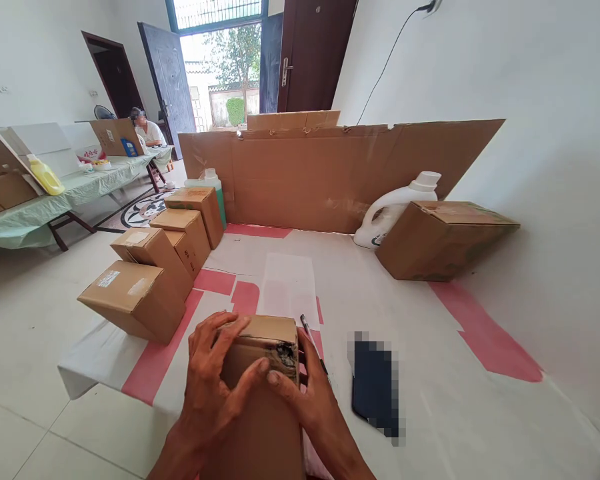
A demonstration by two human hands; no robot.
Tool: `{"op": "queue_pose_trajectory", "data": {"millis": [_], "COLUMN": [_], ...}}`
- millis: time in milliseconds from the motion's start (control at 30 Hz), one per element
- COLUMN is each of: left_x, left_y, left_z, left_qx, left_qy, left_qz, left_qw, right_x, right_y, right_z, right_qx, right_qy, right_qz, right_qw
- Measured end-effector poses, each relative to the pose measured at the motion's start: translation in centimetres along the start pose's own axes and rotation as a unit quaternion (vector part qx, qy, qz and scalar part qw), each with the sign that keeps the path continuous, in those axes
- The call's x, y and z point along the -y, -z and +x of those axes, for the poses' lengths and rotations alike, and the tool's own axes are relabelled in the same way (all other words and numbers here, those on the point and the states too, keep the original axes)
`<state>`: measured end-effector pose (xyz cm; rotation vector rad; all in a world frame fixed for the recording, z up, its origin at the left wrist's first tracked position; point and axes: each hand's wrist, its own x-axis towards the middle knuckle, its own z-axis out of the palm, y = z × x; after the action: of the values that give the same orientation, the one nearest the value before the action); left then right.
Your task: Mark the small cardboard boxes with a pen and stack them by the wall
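This looks like a room in a home used for packing boxes. Both hands rest on a small cardboard box [263,373]. Left of it sit more closed boxes [150,273]. Far beyond it stands a cardboard wall [330,173], then an open front door [167,80] with trees outside. Far left, a person [147,130] sits at a covered table [80,187].

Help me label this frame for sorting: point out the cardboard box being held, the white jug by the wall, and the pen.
cardboard box [267,400], head view, on its near front face below the thumbs.
white jug [395,203], head view, on its body below the cap.
pen [309,331], head view, on its upper shaft.
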<state>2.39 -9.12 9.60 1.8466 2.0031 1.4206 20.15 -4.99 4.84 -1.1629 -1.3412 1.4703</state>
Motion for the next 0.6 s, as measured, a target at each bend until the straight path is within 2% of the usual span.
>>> {"op": "queue_pose_trajectory", "data": {"millis": [67, 133, 233, 333, 467, 600], "left_x": [-0.8, -1.1, -1.0, -0.4, 0.0, -0.1], "left_y": [-0.3, -0.7, -1.0, -0.9, -0.1, -0.2], "left_z": [1.4, 2.2, 1.9, 0.7, -0.2, -0.2], "left_qx": [0.038, 0.068, 0.094, 0.077, 0.059, 0.061], "left_qy": [-0.018, -0.007, 0.001, -0.006, 0.013, 0.014], "left_qz": [0.025, 0.046, 0.064, 0.081, 0.096, 0.108], "left_qw": [0.999, 0.997, 0.994, 0.994, 0.993, 0.992], "right_x": [0.0, 0.1, 0.1, 0.3, 1.3, 1.6], "right_y": [-0.1, 0.1, 0.8, 1.1, 0.3, -1.0], "right_z": [-0.2, -0.2, -0.1, 0.1, 0.3, 0.0], "right_qx": [0.006, 0.032, 0.077, 0.081, 0.113, 0.093], "right_qy": [-0.016, -0.025, -0.045, -0.069, -0.054, -0.046], "right_qz": [0.006, 0.029, 0.065, 0.036, 0.015, 0.000], "right_qw": [1.000, 0.999, 0.994, 0.994, 0.992, 0.995]}}
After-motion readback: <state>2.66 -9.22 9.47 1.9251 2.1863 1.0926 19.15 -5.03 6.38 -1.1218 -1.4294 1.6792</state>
